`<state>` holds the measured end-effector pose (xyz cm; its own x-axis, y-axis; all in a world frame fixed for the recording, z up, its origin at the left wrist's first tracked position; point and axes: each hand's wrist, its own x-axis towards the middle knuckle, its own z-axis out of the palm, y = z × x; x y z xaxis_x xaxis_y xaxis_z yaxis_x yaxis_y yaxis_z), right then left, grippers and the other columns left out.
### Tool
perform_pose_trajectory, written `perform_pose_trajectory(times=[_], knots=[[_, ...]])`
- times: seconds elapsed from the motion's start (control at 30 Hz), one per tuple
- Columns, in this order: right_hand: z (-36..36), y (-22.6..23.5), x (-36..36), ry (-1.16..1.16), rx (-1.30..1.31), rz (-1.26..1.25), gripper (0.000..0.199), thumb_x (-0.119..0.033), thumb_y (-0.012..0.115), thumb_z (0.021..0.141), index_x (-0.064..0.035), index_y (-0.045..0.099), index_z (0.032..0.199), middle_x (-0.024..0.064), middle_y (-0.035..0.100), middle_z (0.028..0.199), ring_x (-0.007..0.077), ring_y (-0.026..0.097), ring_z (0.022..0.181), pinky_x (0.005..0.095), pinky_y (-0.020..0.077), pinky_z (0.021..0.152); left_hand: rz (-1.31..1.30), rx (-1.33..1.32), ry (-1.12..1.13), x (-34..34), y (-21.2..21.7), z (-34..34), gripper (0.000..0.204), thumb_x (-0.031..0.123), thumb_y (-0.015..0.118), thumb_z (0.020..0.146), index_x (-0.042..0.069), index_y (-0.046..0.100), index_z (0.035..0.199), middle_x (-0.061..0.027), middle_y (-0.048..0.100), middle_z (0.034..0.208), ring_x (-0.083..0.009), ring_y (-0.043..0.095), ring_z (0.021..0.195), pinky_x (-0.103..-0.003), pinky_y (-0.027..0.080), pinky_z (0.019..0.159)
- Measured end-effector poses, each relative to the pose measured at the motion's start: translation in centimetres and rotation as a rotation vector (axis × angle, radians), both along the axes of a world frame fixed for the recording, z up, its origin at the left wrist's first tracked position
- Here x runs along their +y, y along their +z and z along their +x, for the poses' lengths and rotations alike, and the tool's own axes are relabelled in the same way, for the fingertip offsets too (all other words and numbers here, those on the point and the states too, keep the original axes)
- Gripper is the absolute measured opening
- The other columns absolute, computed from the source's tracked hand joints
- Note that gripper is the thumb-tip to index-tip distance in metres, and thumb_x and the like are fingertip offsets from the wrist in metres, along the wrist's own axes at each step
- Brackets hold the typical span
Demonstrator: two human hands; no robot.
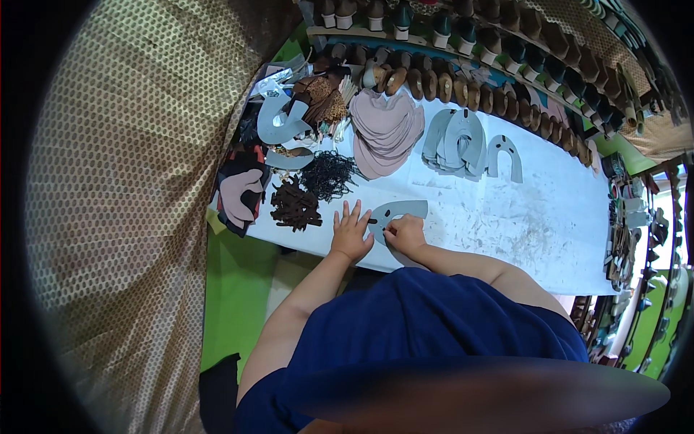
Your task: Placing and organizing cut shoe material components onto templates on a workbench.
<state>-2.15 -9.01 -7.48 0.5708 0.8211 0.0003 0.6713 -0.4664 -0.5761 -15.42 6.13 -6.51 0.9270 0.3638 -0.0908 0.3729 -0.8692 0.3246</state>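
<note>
A grey U-shaped shoe-upper piece (412,207) lies on the white table by its near edge, with small dark strips on it. My left hand (351,235) rests flat at its left side, fingers spread, the fingertips close to one dark strip. From the other side my right hand (407,234) is over the piece, its fingers pinched together; what they hold, if anything, is hidden. Left of my hands is a heap of short dark-brown strips (295,205), and behind that a tangle of thin black strips (327,176).
Pink cut pieces (387,130) are stacked beyond my hands, with stacked grey U-pieces (454,145) and a single grey U-piece (505,155) to their right. Shoe lasts (473,95) line the table's far side. A patterned curtain (144,181) hangs at left.
</note>
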Motion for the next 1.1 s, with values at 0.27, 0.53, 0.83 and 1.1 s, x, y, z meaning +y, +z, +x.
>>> perform_pose_trajectory(times=[0.27, 0.53, 0.83, 1.1], knots=[[-0.2, -0.1, -1.1, 0.147, -0.155, 0.053, 0.013, -0.027, 0.07, 0.079, -0.0153, 0.074, 0.082, 0.0043, 0.068, 0.083, 0.0256, 0.06, 0.094, 0.0454, 0.0402, 0.087, -0.006, -0.004, 0.002, -0.1, 0.2, 0.0, 0.065, 0.034, 0.064, 0.084, 0.016, 0.048, 0.145, -0.0163, 0.024, 0.161, -0.045, 0.013, 0.149, -0.061, 0.01, 0.118], [1.0, -0.5, -3.5, 0.488, -0.448, 0.143, 0.038, -0.025, 0.066, 0.081, -0.0103, 0.067, 0.116, 0.0044, 0.06, 0.099, 0.0227, 0.054, 0.103, 0.0473, 0.0369, 0.098, 0.007, -0.012, 0.0, -0.1, 0.0, -0.1, 0.065, 0.035, 0.064, 0.084, 0.016, 0.048, 0.144, -0.0169, 0.024, 0.161, -0.0451, 0.014, 0.149, -0.062, 0.011, 0.117], [0.7, -1.1, -4.0, 0.495, -0.399, 0.162, 0.045, -0.028, 0.064, 0.082, -0.0095, 0.063, 0.123, 0.0071, 0.06, 0.105, 0.0235, 0.055, 0.106, 0.0504, 0.0353, 0.103, 0.005, -0.061, 0.012, 0.2, -1.9, -0.7, 0.062, 0.034, 0.062, 0.088, 0.009, 0.049, 0.143, -0.0187, 0.022, 0.162, -0.0456, 0.013, 0.149, -0.062, 0.01, 0.118], [0.9, -1.3, -4.1, 0.486, -0.348, 0.158, 0.049, -0.034, 0.063, 0.083, -0.0099, 0.062, 0.126, 0.008, 0.06, 0.108, 0.0243, 0.055, 0.108, 0.0511, 0.0335, 0.105, -0.086, -0.076, 0.198, -1.1, 1.1, 0.4, 0.043, 0.034, 0.067, 0.085, 0.011, 0.069, 0.122, -0.0218, 0.019, 0.162, -0.0473, 0.006, 0.15, -0.064, 0.006, 0.117]])
